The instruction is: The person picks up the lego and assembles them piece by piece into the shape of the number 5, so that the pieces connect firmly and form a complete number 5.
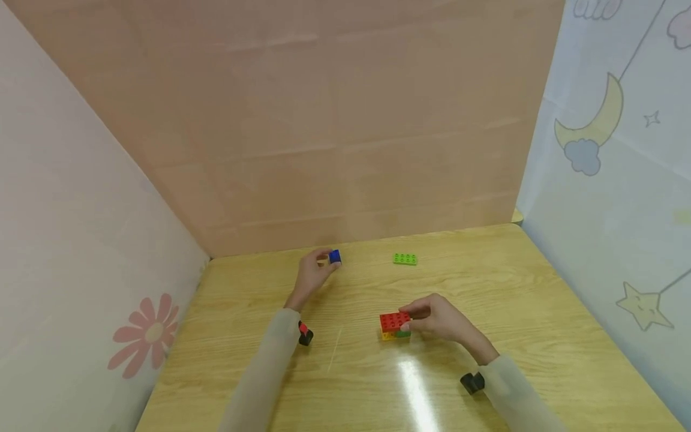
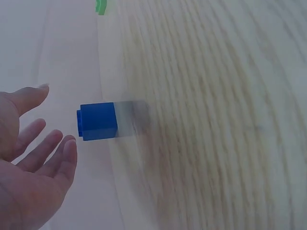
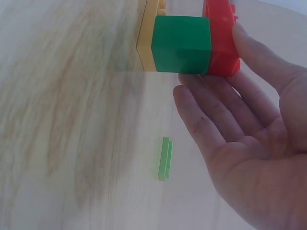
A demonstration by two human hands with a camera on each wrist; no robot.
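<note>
A blue brick (image 2: 98,121) stands on the wooden table near its back edge, studs up. My left hand (image 1: 315,271) is beside it, thumb and fingers parted around its near side; the left wrist view shows a gap between the fingertips and the brick. Nearer the front, my right hand (image 1: 439,318) grips a red brick (image 1: 394,321) with thumb on one side and fingers on the other. That red brick tops a small stack, above a green block (image 3: 181,44) and a yellow brick (image 3: 147,40) at the bottom. The hand partly covers the stack's right side.
A flat light green brick (image 1: 405,258) lies near the table's back edge, right of the blue one. A plain brown backdrop (image 1: 345,150) rises behind the table (image 1: 243,312), with pale printed sheets at left and right. Glare shows at the front.
</note>
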